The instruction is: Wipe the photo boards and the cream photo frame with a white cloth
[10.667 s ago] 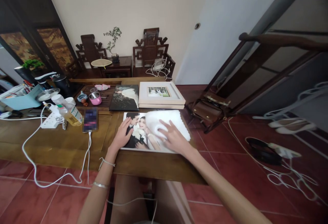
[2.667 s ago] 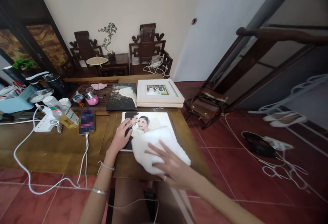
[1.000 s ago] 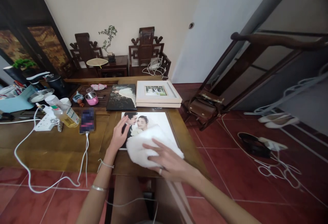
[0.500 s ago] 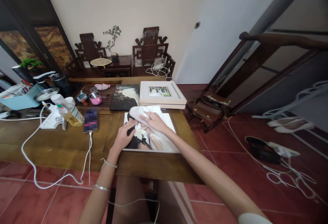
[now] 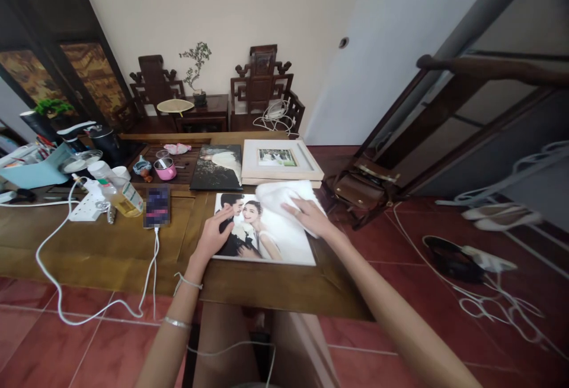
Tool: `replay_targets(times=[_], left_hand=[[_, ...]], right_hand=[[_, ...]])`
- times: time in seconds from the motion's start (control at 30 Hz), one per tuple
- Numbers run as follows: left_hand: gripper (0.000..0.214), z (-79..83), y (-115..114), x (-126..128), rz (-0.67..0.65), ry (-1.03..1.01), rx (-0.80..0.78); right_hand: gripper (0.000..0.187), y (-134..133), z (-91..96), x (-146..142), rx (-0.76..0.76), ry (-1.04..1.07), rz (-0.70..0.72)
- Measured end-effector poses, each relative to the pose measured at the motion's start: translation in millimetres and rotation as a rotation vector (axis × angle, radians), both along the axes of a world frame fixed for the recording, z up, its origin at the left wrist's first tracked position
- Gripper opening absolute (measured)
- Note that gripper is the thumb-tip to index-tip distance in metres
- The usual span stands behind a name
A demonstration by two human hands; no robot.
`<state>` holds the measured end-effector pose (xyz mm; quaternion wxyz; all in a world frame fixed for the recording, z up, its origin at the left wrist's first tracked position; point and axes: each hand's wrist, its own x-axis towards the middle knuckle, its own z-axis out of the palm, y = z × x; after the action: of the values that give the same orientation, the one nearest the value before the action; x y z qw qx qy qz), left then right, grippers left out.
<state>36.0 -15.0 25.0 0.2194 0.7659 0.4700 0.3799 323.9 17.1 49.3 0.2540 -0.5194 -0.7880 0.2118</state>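
Observation:
A wedding photo panel [image 5: 284, 246] lies flat on the wooden table in front of me. It shows two people in dark and white clothes against white. My left hand [image 5: 216, 231] rests on its left side, fingers stretched out and holding nothing. Under my right hand [image 5: 309, 216] is a white cloth [image 5: 284, 194], gripped and pressed on the photo's upper right corner. The cloth hides that corner and hangs a little past its edge.
Behind the panel are a dark photo board [image 5: 217, 169] and a framed picture [image 5: 284, 175]. To the left are a charging phone [image 5: 157, 207], an oil-coloured bottle [image 5: 128, 198], a power strip [image 5: 86, 207] and a pink cup [image 5: 165, 169]. A white cable [image 5: 53, 281] hangs over the table edge.
My right hand has slid the cloth rightward across the photo, uncovering the two heads in it. The left hand has stayed in place.

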Motion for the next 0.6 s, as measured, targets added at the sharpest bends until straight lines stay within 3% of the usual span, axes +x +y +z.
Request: replay_targets(times=[0.13, 0.23, 0.33, 0.43, 0.6], left_hand=[[0.040, -5.3, 0.3, -1.0, 0.034, 0.031, -0.011], [0.045, -9.2, 1.0, -2.2, 0.086, 0.070, -0.015], [0.049, -9.9, 2.4, -3.7, 0.085, 0.094, -0.032], [0.055, -7.7, 3.6, -5.4, 0.064, 0.111, -0.058], [0.057, -6.7, 4.5, -8.1, 0.042, 0.107, -0.080]], right_hand=[[0.040, -68.2, -8.7, 22.8, 0.015, -0.144, 0.022], [0.030, -126.0, 4.5, 17.1, 0.019, -0.202, 0.222], [0.026, -148.9, 17.4, 10.9, 0.009, -0.201, 0.339], [0.031, -124.8, 13.5, 11.4, -0.017, -0.204, 0.258], [0.041, -32.6, -3.0, 8.1, 0.029, -0.171, 0.142]])
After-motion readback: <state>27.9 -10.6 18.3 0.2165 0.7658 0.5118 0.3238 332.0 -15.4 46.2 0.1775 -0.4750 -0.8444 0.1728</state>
